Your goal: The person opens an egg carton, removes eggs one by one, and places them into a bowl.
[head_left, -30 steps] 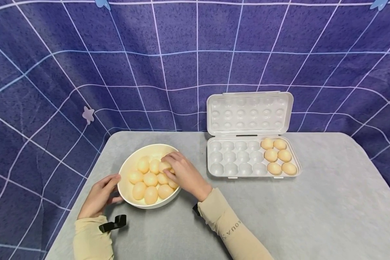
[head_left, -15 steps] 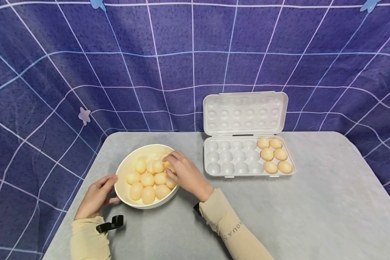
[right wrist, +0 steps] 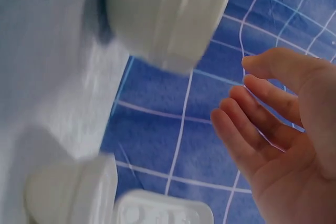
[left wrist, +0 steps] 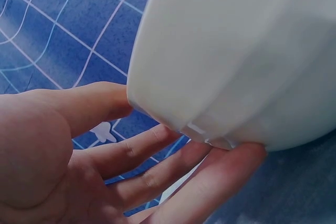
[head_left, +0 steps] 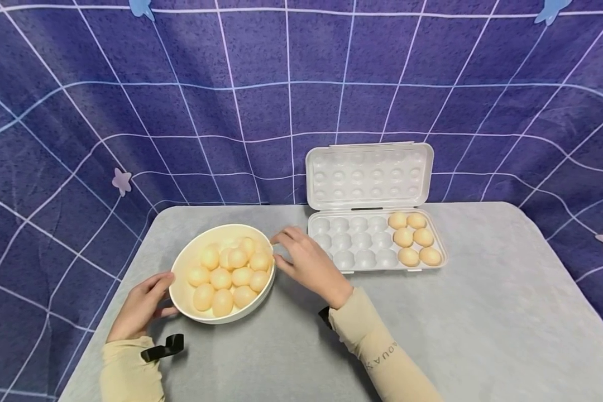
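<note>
A cream-white bowl on the left side of the table holds several pale brown eggs, some lying on top of others. My left hand grips the bowl's left side. In the left wrist view, its thumb is at the rim and the fingers touch the outer wall. Just off the bowl's right rim is my right hand, fingers loosely bent. The right wrist view shows that hand with nothing between thumb and fingers. Behind and right of it stands an open white egg carton; eggs fill its two rightmost columns.
The carton's lid stands upright at the back, near a blue gridded curtain. Under everything is a grey table with rounded back corners. A black strap juts from the left wrist.
My right hand has let go of an egg, which now lies among the others, and has moved up and right out of the bowl. The left hand keeps its grip. The view has shifted slightly right.
</note>
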`<state>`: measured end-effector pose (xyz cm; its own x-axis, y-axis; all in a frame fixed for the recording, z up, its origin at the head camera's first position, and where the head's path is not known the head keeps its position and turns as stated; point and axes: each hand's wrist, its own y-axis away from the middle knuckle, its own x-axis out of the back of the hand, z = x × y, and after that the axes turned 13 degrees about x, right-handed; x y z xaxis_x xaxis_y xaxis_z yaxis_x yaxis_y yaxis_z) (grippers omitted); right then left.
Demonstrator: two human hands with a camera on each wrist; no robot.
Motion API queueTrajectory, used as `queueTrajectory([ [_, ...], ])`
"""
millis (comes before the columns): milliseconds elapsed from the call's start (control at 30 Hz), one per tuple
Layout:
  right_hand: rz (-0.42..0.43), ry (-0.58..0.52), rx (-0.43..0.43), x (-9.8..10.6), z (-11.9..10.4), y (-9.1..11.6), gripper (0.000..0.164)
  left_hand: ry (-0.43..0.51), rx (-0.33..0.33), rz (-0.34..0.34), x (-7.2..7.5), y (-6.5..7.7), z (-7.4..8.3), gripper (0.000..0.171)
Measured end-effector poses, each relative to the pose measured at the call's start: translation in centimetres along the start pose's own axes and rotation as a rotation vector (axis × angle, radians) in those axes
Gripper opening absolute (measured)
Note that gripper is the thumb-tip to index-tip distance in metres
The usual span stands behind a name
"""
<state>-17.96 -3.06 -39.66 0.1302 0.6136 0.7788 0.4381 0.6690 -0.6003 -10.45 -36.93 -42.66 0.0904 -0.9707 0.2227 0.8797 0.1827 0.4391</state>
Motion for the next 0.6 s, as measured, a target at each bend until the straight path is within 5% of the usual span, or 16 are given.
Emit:
queueTrajectory([
  [300,0.027,0.049,0.000,2.4,2.0,1.9,0.021,-0.024,0.003,0.016,0.0,0.1,-0.1,0.068],
  [600,0.026,0.048,-0.120,5.0,4.3,5.0,0.022,0.020,0.003,0.008,0.5,-1.0,-1.0,0.065],
])
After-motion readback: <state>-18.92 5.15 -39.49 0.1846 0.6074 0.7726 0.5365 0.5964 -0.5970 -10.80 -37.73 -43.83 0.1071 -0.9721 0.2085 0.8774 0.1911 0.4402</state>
